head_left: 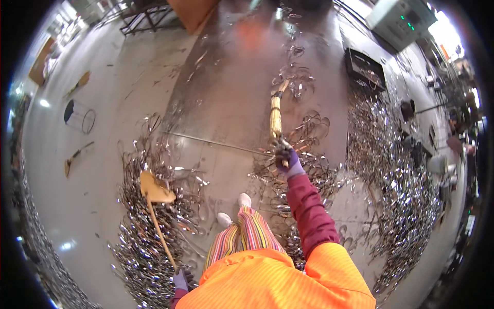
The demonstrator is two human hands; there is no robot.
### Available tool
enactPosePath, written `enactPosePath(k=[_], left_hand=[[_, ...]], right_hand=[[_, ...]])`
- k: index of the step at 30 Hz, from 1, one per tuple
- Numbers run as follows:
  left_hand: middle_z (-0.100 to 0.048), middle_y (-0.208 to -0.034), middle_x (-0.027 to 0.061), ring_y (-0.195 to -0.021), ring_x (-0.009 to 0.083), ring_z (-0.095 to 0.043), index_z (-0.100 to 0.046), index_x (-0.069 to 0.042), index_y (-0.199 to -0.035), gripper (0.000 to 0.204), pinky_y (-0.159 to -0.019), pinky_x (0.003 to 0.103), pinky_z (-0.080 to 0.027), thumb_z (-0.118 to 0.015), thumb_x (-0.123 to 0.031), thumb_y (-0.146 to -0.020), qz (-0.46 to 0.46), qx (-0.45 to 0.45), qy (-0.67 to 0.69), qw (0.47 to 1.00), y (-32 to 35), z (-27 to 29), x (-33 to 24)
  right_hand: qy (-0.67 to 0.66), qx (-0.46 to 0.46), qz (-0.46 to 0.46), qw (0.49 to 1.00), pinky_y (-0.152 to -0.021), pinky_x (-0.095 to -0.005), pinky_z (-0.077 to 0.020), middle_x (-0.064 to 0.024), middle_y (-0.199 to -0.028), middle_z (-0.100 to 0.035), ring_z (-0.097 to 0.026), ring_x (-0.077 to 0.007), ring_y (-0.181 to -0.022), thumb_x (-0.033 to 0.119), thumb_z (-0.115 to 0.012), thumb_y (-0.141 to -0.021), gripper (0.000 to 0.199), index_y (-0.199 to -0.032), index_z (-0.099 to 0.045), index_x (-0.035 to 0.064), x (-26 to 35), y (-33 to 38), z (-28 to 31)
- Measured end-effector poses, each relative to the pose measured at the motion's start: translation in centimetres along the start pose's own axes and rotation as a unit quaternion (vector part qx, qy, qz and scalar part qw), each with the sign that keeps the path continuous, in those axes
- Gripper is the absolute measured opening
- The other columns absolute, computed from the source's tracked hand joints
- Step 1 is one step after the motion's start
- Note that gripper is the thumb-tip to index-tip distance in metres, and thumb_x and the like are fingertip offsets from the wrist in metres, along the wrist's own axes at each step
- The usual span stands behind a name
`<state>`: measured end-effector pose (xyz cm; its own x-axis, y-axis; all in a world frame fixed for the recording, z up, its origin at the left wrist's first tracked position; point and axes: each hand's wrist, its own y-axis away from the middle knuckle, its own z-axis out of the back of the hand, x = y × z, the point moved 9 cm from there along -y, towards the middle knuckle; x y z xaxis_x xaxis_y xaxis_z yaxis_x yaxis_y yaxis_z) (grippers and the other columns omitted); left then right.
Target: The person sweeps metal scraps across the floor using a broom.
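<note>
My right hand (284, 153), in a dark glove with a purple cuff, is stretched out ahead and closed around the handle end of a short straw broom (276, 114). The broom points away from me, its tip among curly metal shavings (298, 85) on the floor. Low on the left, my gloved left hand (182, 278) is closed at the top of a long thin handle. That handle belongs to a tan, flat-bladed shovel (156, 187), whose blade rests on a heap of shiny metal shavings (136, 242). My body partly hides the left forearm.
A large shavings heap (396, 206) spreads along the right, below a dark open box (365, 70). A grey cabinet (401, 21) with green lights stands far right. On the left floor are a round-seated stool (69, 111) and two brooms (77, 157). A floor seam (216, 142) crosses ahead.
</note>
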<state>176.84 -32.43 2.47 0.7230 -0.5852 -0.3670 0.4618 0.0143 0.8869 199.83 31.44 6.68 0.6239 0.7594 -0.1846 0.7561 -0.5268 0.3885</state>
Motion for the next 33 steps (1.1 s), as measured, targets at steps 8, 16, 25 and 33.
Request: enactPosePath(k=[8, 16, 25, 33], left_hand=[[-0.053, -0.059, 0.0133, -0.042, 0.0244, -0.052, -0.044, -0.002, -0.078, 0.017, -0.037, 0.032, -0.045, -0.042, -0.017, -0.073, -0.083, 0.030, -0.141, 0.986, 2.0, -2.2, -5.5], [-0.053, -0.060, 0.0115, -0.041, 0.0203, -0.050, -0.046, -0.004, -0.084, 0.019, -0.037, 0.029, -0.042, -0.043, -0.021, -0.076, -0.136, 0.085, -0.215, 0.963, 0.0, -5.9, -10.7], [-0.051, -0.062, 0.0097, -0.041, 0.0180, -0.049, -0.046, -0.008, -0.092, 0.020, -0.034, 0.027, -0.040, -0.041, -0.019, -0.077, -0.085, 0.168, -0.151, 0.970, -5.4, -8.1, -10.4], [-0.052, -0.058, 0.0116, -0.040, 0.0215, -0.050, -0.045, -0.007, -0.085, 0.015, -0.033, 0.029, -0.041, -0.043, -0.019, -0.076, -0.064, 0.066, -0.043, 0.995, -7.2, 4.6, -3.0]], right_hand=[[-0.195, 0.089, 0.068, 0.974, -0.040, -0.0162, -0.0346, 0.0013, -0.054, -0.040, -0.037, -0.0073, -0.041, -0.002, -0.041, -0.063, 0.014, -0.077, -0.044, 0.0010, 6.6, 1.5, 2.6], [0.083, -0.245, 0.264, 0.929, -0.034, -0.0178, -0.0315, 0.0015, -0.052, -0.039, -0.038, -0.0082, -0.040, -0.001, -0.040, -0.069, 0.020, -0.085, -0.046, 0.0097, -4.2, 24.9, 17.2], [-0.354, -0.252, 0.233, 0.870, -0.035, -0.0140, -0.0307, 0.0028, -0.051, -0.041, -0.037, -0.0043, -0.039, 0.015, -0.051, -0.073, 0.013, -0.064, -0.045, 0.0085, -18.3, 38.0, 24.1], [-0.334, -0.190, 0.374, 0.844, -0.043, -0.0219, -0.0422, -0.0045, -0.053, -0.047, -0.048, -0.0120, -0.048, 0.004, -0.039, -0.070, 0.011, -0.064, -0.048, 0.0012, -11.6, 29.3, 17.8]])
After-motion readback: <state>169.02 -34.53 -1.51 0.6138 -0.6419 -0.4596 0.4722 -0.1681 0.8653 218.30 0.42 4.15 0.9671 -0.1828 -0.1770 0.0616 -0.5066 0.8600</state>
